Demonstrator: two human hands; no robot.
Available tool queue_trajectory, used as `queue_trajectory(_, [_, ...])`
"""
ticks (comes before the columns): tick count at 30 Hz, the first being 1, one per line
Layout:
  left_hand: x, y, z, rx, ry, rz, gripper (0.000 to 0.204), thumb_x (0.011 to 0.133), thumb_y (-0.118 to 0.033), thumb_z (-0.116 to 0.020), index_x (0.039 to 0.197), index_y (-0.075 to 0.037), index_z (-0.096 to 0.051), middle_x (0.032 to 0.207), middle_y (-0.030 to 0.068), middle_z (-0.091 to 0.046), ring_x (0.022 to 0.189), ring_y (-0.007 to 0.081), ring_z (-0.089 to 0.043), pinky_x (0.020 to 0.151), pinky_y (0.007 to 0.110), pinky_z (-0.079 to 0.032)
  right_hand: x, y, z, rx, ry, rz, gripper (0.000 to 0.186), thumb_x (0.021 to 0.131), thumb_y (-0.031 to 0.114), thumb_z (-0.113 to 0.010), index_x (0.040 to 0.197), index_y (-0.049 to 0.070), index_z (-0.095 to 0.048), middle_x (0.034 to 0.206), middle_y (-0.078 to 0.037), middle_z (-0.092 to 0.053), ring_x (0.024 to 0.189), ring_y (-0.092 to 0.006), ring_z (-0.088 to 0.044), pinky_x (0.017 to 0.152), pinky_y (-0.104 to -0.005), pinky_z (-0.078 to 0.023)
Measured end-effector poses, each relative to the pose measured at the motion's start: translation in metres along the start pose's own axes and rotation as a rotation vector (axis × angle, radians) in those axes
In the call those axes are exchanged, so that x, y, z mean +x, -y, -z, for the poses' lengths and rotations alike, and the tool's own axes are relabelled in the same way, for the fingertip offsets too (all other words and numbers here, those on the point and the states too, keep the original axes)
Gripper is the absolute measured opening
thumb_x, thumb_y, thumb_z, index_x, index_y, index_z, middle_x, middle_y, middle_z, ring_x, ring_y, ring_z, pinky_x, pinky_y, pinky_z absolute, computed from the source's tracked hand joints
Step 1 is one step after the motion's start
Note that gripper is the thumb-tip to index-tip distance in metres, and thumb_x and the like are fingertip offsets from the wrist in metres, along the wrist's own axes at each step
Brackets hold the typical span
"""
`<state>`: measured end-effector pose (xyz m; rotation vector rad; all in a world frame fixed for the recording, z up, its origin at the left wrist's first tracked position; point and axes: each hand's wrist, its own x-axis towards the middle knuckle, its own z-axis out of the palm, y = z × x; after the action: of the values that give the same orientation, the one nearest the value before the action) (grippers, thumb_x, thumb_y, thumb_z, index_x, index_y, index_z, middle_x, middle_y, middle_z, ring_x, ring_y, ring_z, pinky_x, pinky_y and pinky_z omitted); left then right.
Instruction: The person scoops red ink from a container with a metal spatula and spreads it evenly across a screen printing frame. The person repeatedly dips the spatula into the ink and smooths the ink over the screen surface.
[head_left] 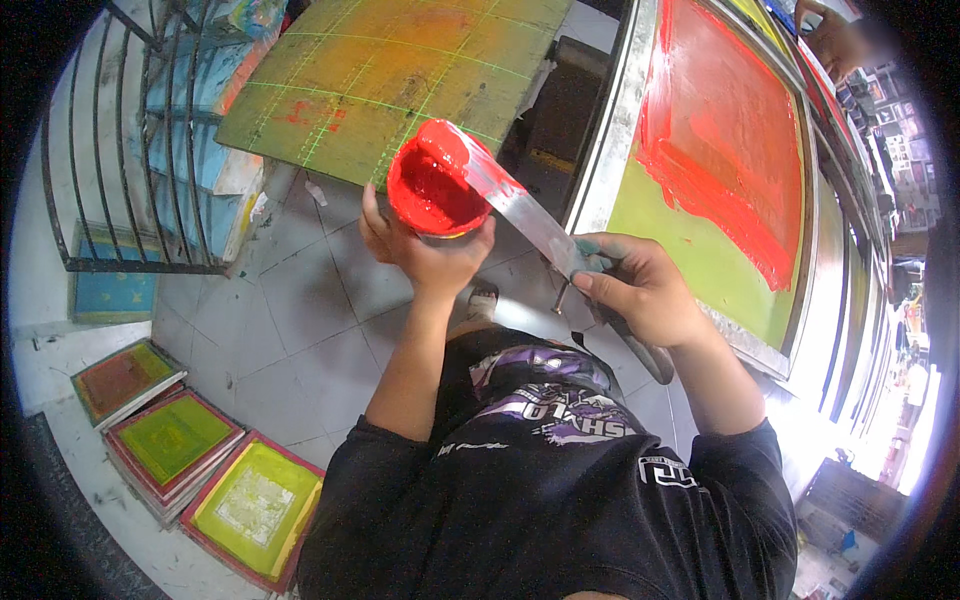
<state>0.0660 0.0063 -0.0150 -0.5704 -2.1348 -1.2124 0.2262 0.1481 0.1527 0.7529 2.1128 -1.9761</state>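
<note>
My left hand [435, 262] is wrapped round a small round tub [400, 205], tilted so its mouth shows, with glossy red ink coating the inside and rim. My right hand [645, 290] grips an ink spatula [530, 218] by its handle. The spatula's long flat metal blade slants up to the left, and its tip, thick with red ink, lies over the tub's right rim. Greenish stains mark the fingers of the right hand. To the right is a large framed printing screen [745, 305], its yellow-green surface largely covered with wet red ink [725, 120].
A stained board [300, 110] with bright green grid lines stands ahead. Small framed screens [170, 440] lie stacked on the floor at lower left, below a black metal railing [130, 265]. Another person's hand [835, 45] is at the far right corner. Grey tiled floor [300, 310] lies below.
</note>
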Motion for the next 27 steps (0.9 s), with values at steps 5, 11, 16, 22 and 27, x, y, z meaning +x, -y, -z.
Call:
queue_trajectory(5, [0.012, -0.012, 0.001, 0.145, -0.003, 0.128, 0.096, 0.046, -0.058, -0.085, 0.124, -0.015, -0.049, 0.14, 0.0201, -0.033, 0.129, 0.0423, -0.026, 0.097, 0.06, -0.024, 0.0, -0.005, -0.004, 0.075, 0.015, -0.015, 0.03, 0.088, 0.008, -0.063, 0.117, 0.0, -0.058, 0.083, 0.001, -0.062, 0.068, -0.0063, -0.055, 0.06, -0.0215, -0.045])
queue_trajectory(11, [0.014, -0.004, -0.014, 0.031, -0.094, 0.073, 0.097, 0.041, -0.061, -0.085, 0.117, -0.009, -0.054, 0.139, 0.0191, -0.035, 0.13, 0.0386, -0.024, 0.096, 0.059, -0.021, 0.001, -0.014, -0.008, 0.309, -0.021, -0.009, 0.028, 0.089, 0.01, -0.062, 0.115, 0.001, -0.058, 0.084, -0.002, -0.062, 0.066, -0.0094, -0.055, 0.058, -0.0236, -0.046])
queue_trajectory(16, [0.023, -0.008, -0.013, 0.113, -0.047, 0.118, 0.101, 0.038, -0.061, -0.087, 0.116, -0.007, -0.053, 0.139, 0.017, -0.036, 0.129, 0.0383, -0.023, 0.096, 0.059, -0.021, -0.002, -0.012, -0.01, 0.182, -0.069, 0.023, 0.034, 0.088, 0.011, -0.064, 0.118, -0.001, -0.057, 0.082, -0.002, -0.062, 0.067, -0.0097, -0.056, 0.057, -0.0241, -0.045])
queue_trajectory(22, [0.031, -0.008, -0.012, 0.105, -0.059, 0.05, 0.1, 0.038, -0.065, -0.084, 0.113, -0.007, -0.054, 0.137, 0.0166, -0.038, 0.127, 0.0388, -0.027, 0.097, 0.059, -0.02, 0.001, -0.008, -0.015, 0.243, 0.026, 0.021, 0.038, 0.088, 0.017, -0.064, 0.12, 0.0, -0.056, 0.077, -0.001, -0.055, 0.056, -0.0084, -0.047, 0.05, -0.0227, -0.04])
queue_trajectory(27, [0.047, -0.009, -0.006, 0.068, 0.007, -0.027, 0.091, 0.041, -0.064, -0.083, 0.108, -0.008, -0.059, 0.137, 0.0163, -0.039, 0.127, 0.0385, -0.029, 0.098, 0.059, -0.02, 0.002, 0.001, -0.017, 0.525, 0.199, -0.053, 0.038, 0.094, 0.026, -0.056, 0.119, -0.003, -0.055, 0.069, -0.006, -0.055, 0.052, -0.0129, -0.05, 0.047, -0.0243, -0.042])
